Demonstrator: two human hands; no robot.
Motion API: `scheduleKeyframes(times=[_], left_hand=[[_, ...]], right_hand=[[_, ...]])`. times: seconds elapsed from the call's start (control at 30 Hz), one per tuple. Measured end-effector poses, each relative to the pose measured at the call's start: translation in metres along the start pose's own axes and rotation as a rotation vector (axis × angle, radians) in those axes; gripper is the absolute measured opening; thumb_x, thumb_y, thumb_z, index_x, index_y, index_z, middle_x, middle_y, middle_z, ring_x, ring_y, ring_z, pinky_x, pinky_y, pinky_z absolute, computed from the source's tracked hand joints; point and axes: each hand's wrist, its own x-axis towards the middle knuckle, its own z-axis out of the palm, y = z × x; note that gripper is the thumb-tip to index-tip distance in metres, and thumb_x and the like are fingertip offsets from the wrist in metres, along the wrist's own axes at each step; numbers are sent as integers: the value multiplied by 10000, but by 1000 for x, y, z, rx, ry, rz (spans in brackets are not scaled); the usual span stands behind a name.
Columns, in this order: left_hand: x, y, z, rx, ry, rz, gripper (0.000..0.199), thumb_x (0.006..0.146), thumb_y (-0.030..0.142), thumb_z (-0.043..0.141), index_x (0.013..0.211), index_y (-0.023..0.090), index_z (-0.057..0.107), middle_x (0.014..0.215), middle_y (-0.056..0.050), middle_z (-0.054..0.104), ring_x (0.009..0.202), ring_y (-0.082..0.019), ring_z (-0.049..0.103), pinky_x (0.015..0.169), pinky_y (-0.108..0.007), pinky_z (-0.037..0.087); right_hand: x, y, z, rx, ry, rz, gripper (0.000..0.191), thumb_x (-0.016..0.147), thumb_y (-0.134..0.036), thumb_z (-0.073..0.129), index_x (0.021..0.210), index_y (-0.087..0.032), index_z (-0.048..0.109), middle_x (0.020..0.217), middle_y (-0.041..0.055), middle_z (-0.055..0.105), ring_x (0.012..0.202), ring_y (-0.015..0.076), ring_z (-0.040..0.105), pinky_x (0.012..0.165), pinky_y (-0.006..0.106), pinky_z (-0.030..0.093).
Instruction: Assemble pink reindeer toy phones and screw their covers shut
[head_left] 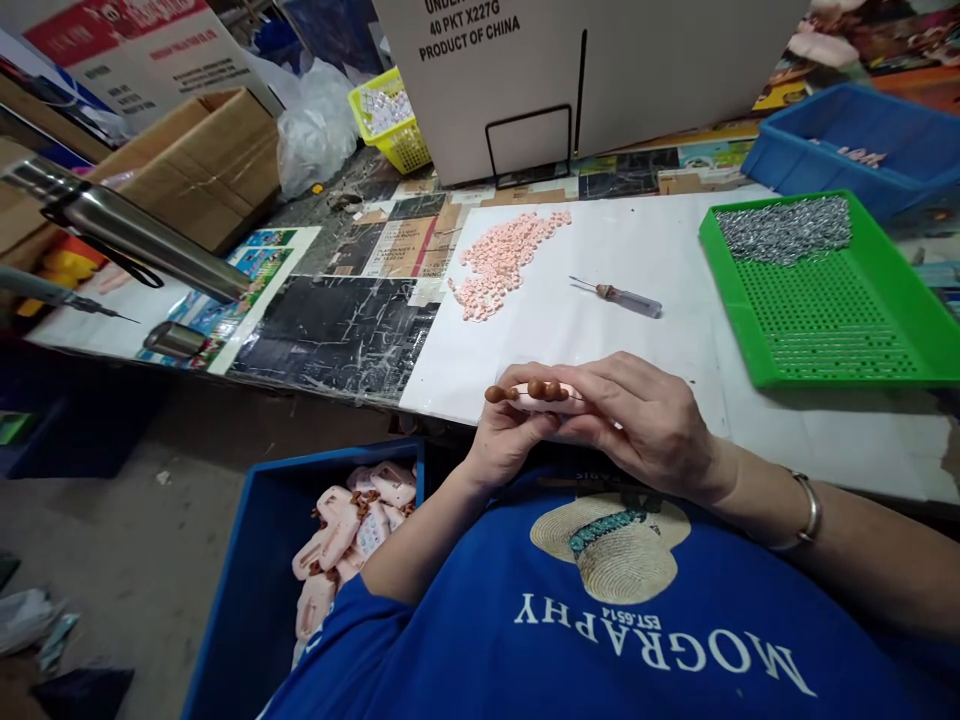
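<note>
Close to my body, at the table's front edge, both hands are closed around a pale pink plastic piece (531,403) with rounded brown knobs (537,388) along its top. My left hand (506,435) grips its left side, thumb toward me. From the right, my right hand (649,420) presses its fingers on the other end. My fingers hide most of the piece. Beyond them lie a heap of small pink parts (499,265) and a thin-shafted hand tool with a clear handle (634,301), both on white sheeting (600,225).
A green tray (832,325) of small metal parts stands right, before a blue bin (862,150). Below left, a blue crate (225,600) holds several pink pieces (337,530). A steel flask (142,230), its cup (176,340) and a yellow basket (405,145) occupy the left and back.
</note>
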Motion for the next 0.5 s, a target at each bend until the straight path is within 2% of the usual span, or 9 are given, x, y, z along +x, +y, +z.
scheduleKeyframes(times=[0.13, 0.27, 0.37, 0.5], left_hand=[[-1, 13, -1, 219, 49, 233, 484, 890, 677, 630, 1092, 237, 638, 1043, -71, 703, 993, -215, 681, 883, -396, 570], [1, 24, 5, 259, 31, 464, 285, 930, 443, 703, 1108, 230, 640, 992, -42, 694, 935, -174, 666, 853, -341, 549], [3, 25, 8, 255, 2, 520, 278, 918, 322, 734, 1157, 217, 640, 1013, -44, 677, 939, -168, 656, 843, -320, 541], [1, 24, 11, 210, -72, 536, 305, 986, 323, 626, 1257, 186, 606, 1090, -95, 655, 1009, -199, 645, 884, -352, 540]], right_hand=[[-5, 5, 1, 91, 24, 22, 370, 1048, -375, 540, 1363, -198, 618, 1086, 102, 758, 936, 215, 713, 824, 348, 600], [-10, 7, -1, 215, 28, 116, 326, 1025, -367, 594, 1301, -208, 660, 1068, 98, 741, 940, 196, 702, 823, 327, 596], [-12, 7, -5, 266, 25, 174, 299, 1008, -354, 629, 1275, -230, 680, 1076, 87, 737, 937, 185, 700, 824, 318, 592], [-13, 5, -10, 348, 13, 274, 270, 980, -415, 666, 1158, -222, 729, 1017, 82, 737, 907, 183, 706, 792, 301, 596]])
